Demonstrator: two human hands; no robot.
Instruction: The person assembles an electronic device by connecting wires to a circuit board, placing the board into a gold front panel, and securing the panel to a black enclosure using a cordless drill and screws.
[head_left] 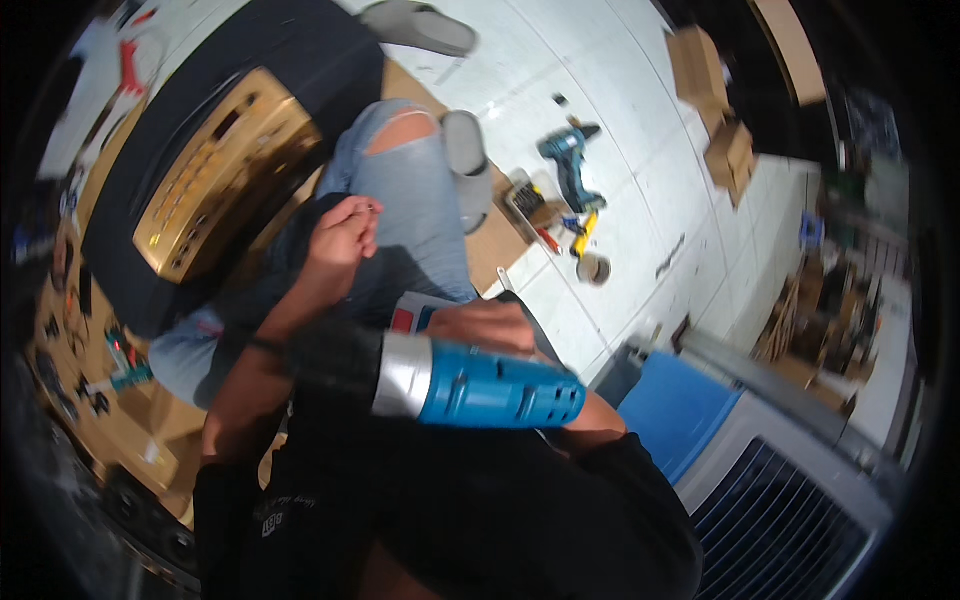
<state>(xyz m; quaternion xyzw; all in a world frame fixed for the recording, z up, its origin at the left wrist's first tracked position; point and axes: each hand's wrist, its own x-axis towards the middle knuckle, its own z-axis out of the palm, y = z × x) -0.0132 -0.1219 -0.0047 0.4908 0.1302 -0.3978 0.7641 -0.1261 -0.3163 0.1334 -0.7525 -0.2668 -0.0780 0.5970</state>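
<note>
Gripping teal drill [495, 387] in right hand [482, 325], curling fingers of left hand [342, 238] closed beside ripped jeans [408, 190], near gold panel [232, 165].

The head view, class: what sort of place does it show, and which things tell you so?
Probably a small repair workshop, or a room used as one: a blue power drill in the right hand, a second drill on the white tiled floor, and a gold-coloured equipment panel.

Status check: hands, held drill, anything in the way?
Right hand gripping blue drill. Left hand curled, off the drill, contents unclear. Drill blocks view of part of right forearm.
</note>
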